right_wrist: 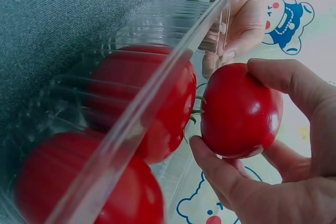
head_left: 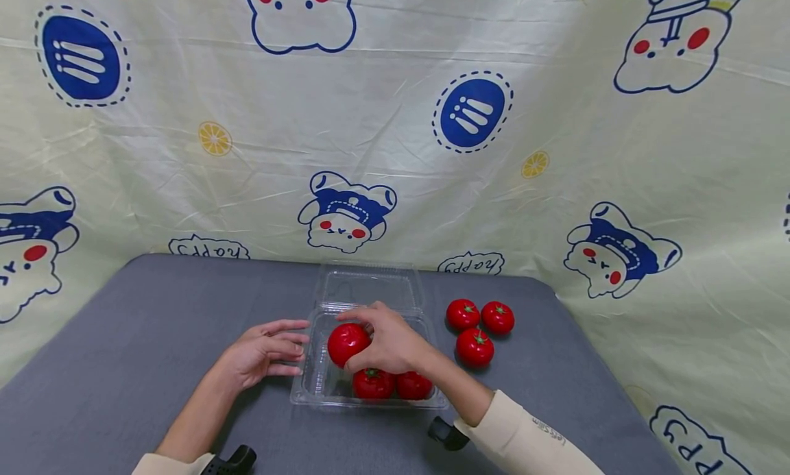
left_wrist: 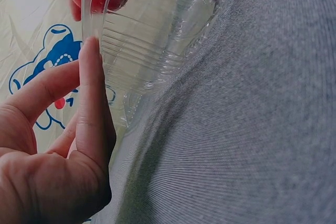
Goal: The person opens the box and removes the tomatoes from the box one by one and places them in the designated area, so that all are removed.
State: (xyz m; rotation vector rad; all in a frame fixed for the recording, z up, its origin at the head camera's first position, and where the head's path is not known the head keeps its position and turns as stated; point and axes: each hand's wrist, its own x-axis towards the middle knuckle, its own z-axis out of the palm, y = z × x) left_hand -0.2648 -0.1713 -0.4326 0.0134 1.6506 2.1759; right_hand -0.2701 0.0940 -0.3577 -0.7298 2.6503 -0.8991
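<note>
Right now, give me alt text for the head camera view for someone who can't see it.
A right hand holds a round red tomato over a clear plastic clamshell box holding two tomatoes, while the left hand touches its side; three more tomatoes sit on the grey table.

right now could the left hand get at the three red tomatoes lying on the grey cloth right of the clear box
Probably not directly: the left hand rests at the clear plastic box's left wall, while the three loose red tomatoes lie beyond it, with the right hand and its tomato between.
</note>
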